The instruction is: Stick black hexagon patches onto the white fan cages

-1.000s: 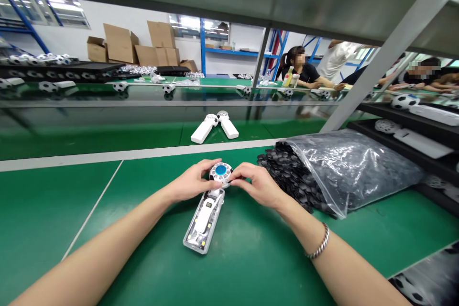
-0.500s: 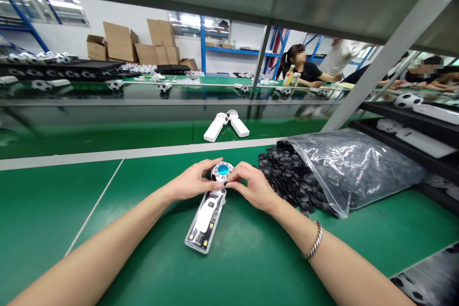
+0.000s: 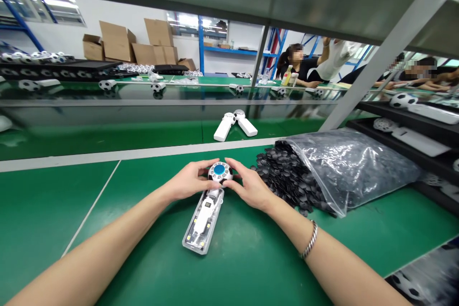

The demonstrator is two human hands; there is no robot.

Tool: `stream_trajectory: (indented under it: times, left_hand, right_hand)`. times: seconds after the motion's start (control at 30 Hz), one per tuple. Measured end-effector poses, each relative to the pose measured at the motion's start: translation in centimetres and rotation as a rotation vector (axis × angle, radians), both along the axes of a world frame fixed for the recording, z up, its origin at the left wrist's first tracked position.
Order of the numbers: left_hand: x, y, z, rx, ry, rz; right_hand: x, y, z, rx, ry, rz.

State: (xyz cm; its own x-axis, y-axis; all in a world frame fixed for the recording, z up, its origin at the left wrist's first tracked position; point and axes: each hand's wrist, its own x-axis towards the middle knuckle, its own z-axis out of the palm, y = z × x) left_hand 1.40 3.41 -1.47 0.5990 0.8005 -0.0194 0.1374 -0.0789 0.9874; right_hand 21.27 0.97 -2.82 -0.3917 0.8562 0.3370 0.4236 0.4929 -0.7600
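Note:
Between my two hands is a handheld fan (image 3: pixel 202 222) with a football-patterned round head, a blue centre disc and a clear handle showing the inner parts. Its handle points toward me over the green table. My left hand (image 3: pixel 189 180) grips the head from the left, thumb low and fingers behind. On the other side my right hand (image 3: pixel 251 185) holds the head's right edge between thumb and fingers. Right of my hands, small black pieces (image 3: pixel 287 177) spill from a clear plastic bag (image 3: pixel 358 167).
Two white fans (image 3: pixel 224 127) lie on the green conveyor belt (image 3: pixel 161 129) ahead. Black trays (image 3: pixel 423 146) with football fans stand at the right, by a slanted metal post (image 3: pixel 380 52). Across the line, a co-worker in black (image 3: pixel 304 64) sits, with others farther right.
My right fingers have spread from a pinch at the head's lower right to a hold around its right side. The two white fans on the belt have shifted right.

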Motion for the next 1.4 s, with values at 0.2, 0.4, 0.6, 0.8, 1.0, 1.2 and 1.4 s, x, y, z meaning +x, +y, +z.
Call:
stream_trajectory:
  times: [0.2, 0.4, 0.6, 0.8, 1.0, 1.2, 1.4]
  left_hand:
    - [1.4, -2.1, -0.5, 0.122, 0.142, 0.116]
    - [2.5, -2.9, 0.2, 0.247, 0.32, 0.185]
    - [3.0, -3.3, -0.2, 0.316, 0.338, 0.231]
    - [3.1, -3.0, -0.5, 0.328, 0.31, 0.227]
    - [2.8, -3.0, -0.9, 0.238, 0.217, 0.225]
    - [3.1, -2.4, -1.1, 0.175, 0.259, 0.217]
    - [3.4, -2.9, -0.9, 0.163, 0.292, 0.251]
  right_hand:
    - [0.2, 0.2, 0.5, -0.013, 0.008, 0.023]
    - [0.4, 0.4, 0.4, 0.045, -0.044, 0.012]
    - [0.4, 0.2, 0.3, 0.065, -0.07, 0.026]
    - [0.1, 0.1, 0.4, 0.055, -0.078, -0.003]
    - [0.0, 0.0, 0.5, 0.109, -0.272, -0.008]
    - [0.7, 2.1, -2.7, 0.211, -0.381, -0.068]
    - [1.2, 2.6, -3.1, 0.206, -0.418, -0.074]
